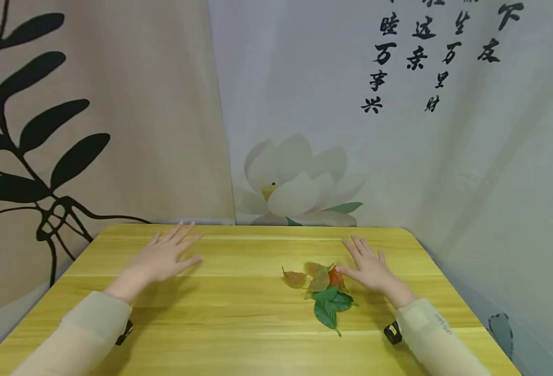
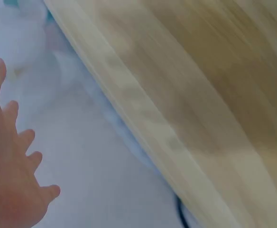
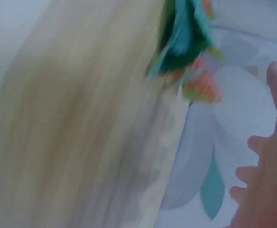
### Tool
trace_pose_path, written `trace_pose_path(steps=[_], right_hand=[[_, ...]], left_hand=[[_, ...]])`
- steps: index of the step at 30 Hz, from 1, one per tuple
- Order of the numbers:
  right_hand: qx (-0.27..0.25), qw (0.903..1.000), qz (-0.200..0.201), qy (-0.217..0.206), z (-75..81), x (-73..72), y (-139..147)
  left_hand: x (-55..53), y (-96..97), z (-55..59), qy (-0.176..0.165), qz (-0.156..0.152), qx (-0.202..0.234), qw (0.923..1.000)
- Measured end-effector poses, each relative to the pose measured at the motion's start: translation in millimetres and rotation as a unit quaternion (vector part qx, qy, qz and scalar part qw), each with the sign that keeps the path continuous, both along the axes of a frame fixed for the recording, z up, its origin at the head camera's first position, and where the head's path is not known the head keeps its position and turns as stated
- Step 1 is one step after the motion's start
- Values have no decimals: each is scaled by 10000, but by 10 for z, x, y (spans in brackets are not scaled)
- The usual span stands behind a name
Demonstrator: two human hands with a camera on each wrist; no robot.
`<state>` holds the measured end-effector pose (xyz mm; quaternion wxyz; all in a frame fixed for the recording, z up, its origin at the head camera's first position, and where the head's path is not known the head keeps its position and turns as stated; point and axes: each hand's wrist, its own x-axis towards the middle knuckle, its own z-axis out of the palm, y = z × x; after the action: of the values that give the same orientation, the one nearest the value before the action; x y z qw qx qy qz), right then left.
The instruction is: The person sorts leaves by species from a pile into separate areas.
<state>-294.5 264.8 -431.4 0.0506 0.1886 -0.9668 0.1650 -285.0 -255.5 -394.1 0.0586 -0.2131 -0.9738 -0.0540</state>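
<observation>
In the head view my left hand (image 1: 165, 256) is held over the left part of the wooden table with fingers spread and nothing in them. My right hand (image 1: 370, 269) is spread likewise on the right, its thumb overlapping a red-orange leaf (image 1: 336, 279). That leaf belongs to a small cluster: yellowish-brown leaves (image 1: 295, 279) on the far left side and dark green leaves (image 1: 325, 313) nearer to me. The right wrist view shows the green leaves (image 3: 186, 38) blurred, apart from the right hand (image 3: 266, 166). In the left wrist view, only the left hand (image 2: 15, 166) and bare wood appear.
The yellow wooden table (image 1: 210, 313) has rounded far corners. Directly behind it hangs a pale curtain (image 1: 304, 104) printed with a lotus, dark leaves and black characters. A small black device (image 1: 393, 332) sits at the right wrist, and another (image 1: 124, 332) at the left.
</observation>
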Motion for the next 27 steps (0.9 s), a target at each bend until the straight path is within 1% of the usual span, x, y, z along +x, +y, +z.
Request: trace_pose_path(steps=[3, 7, 11, 14, 17, 20, 24, 27], right_hand=[[-99, 9995, 304, -42, 12, 57, -102], [-189, 9977, 652, -62, 41, 172, -221], [-204, 9954, 929, 88, 100, 293, -337], [-180, 9936, 1099, 180, 136, 349, -420], [-138, 9916, 1263, 230, 144, 367, -480], [-150, 9897, 1412, 206, 119, 356, -510], [-175, 9877, 1551, 120, 63, 319, -512], [-189, 9879, 1536, 26, 37, 309, -496]], left_hand=[[22, 303, -20, 125, -449, -33, 9989], [75, 613, -68, 217, -942, -49, 9953], [129, 899, -112, 172, -1439, -36, 9894], [166, 1130, -134, 101, -1749, -111, 9845], [193, 1368, -150, 59, -2014, -160, 9794], [208, 1587, -160, 85, -2244, -167, 9743], [212, 1813, -179, 234, -2463, -67, 9689], [191, 1940, -215, 401, -2581, 88, 9653]])
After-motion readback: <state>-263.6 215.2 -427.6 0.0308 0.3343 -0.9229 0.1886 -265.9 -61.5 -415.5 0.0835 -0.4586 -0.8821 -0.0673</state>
